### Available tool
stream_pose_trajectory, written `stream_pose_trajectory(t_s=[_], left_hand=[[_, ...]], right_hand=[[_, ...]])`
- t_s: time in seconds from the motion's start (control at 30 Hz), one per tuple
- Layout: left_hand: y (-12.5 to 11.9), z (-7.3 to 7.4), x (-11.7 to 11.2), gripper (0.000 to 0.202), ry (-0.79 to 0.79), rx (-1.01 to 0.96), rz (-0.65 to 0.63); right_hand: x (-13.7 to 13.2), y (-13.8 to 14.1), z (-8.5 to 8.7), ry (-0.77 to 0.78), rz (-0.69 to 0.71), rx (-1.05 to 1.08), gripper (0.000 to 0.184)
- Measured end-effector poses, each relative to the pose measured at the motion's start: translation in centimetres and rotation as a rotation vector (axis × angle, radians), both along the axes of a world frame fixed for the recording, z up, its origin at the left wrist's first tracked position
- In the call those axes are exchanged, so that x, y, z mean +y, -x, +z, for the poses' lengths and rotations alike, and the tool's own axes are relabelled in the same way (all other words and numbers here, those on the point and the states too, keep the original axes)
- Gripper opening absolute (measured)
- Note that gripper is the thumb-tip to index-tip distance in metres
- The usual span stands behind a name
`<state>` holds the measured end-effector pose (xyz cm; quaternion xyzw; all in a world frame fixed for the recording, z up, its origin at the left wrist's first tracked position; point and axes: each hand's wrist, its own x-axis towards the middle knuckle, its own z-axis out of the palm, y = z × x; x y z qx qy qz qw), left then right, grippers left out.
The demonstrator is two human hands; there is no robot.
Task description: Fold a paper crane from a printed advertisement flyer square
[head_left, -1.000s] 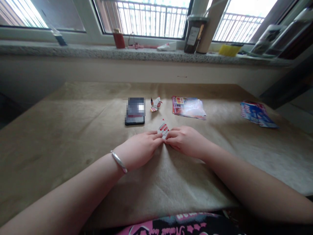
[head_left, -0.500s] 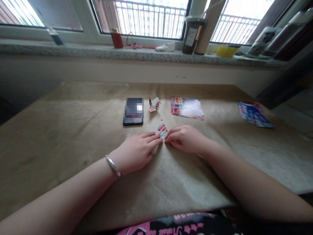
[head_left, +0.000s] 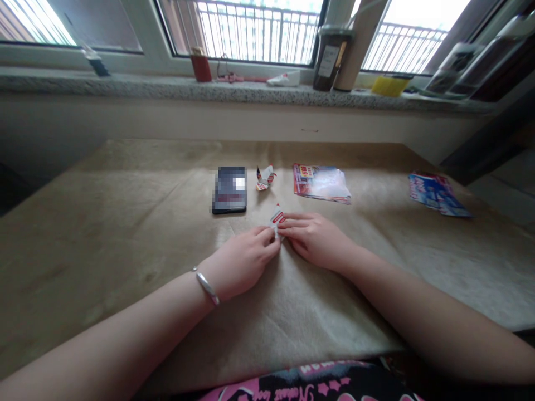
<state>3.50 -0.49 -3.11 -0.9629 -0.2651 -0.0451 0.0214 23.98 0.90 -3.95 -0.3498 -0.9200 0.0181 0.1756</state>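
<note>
A small piece of folded paper [head_left: 276, 214], white with red print, lies on the table with its pointed tip facing away from me. At its lower left edge, the fingers of my left hand [head_left: 243, 257] are bent and pinched on the paper. My right hand [head_left: 316, 238] lies across its right side, fingers stretched out and pressing it down. Both hands cover the paper's lower part. Just beyond it stands a folded paper bird [head_left: 264, 178] with white, red and dark patches.
A phone [head_left: 230, 189], its screen blurred, lies left of the bird. A stack of printed leaflets [head_left: 321, 184] is to the right, and more blue leaflets [head_left: 438, 195] lie farther right. Jars and small items line the windowsill [head_left: 251, 93] behind the table [head_left: 125, 223].
My left hand has gone from lying flat on the paper to bent fingers at its lower edge. My right fingers have moved left from the corner and straightened over the paper.
</note>
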Motion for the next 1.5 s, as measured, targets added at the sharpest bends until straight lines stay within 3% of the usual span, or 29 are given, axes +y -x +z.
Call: stream_pose_trajectory(t_s=[0.27, 0.47, 0.63, 0.77, 0.9, 0.97, 1.13, 1.3, 1.5], left_hand=[[0.7, 0.6, 0.6, 0.036, 0.074, -0.034, 0.029], [1.0, 0.5, 0.9, 0.037, 0.065, -0.069, 0.006], [1.3, -0.4, 1.4, 0.038, 0.078, -0.085, 0.027], [1.4, -1.1, 1.8, 0.046, 0.108, -0.032, 0.065], [1.0, -1.1, 1.7, 0.034, 0.082, -0.029, 0.094], [0.8, -1.0, 1.5, 0.039, 0.036, -0.027, 0.095], [0.3, -1.2, 1.0, 0.069, -0.003, -0.002, 0.155], [0.4, -1.4, 0.8, 0.067, 0.003, 0.040, 0.185], [0.5, -1.2, 0.7, 0.067, -0.007, 0.028, 0.205]], right_hand=[[-0.3, 1.1, -0.2, -0.102, -0.063, -0.169, 0.029], [0.3, 1.6, -0.2, -0.083, -0.199, -0.191, 0.034], [1.3, 1.2, -0.8, 0.002, -0.267, -0.138, 0.042], [2.1, 0.7, -1.5, 0.073, -0.224, -0.111, 0.046], [2.4, 0.4, -1.9, 0.127, -0.222, -0.098, 0.048], [2.4, 0.4, -2.0, 0.140, -0.217, -0.093, 0.047], [2.2, 0.6, -1.8, 0.041, -0.218, -0.056, 0.040], [1.4, 0.4, -0.6, -0.088, -0.159, -0.077, 0.026], [0.3, 0.1, 0.6, -0.073, -0.114, -0.193, 0.022]])
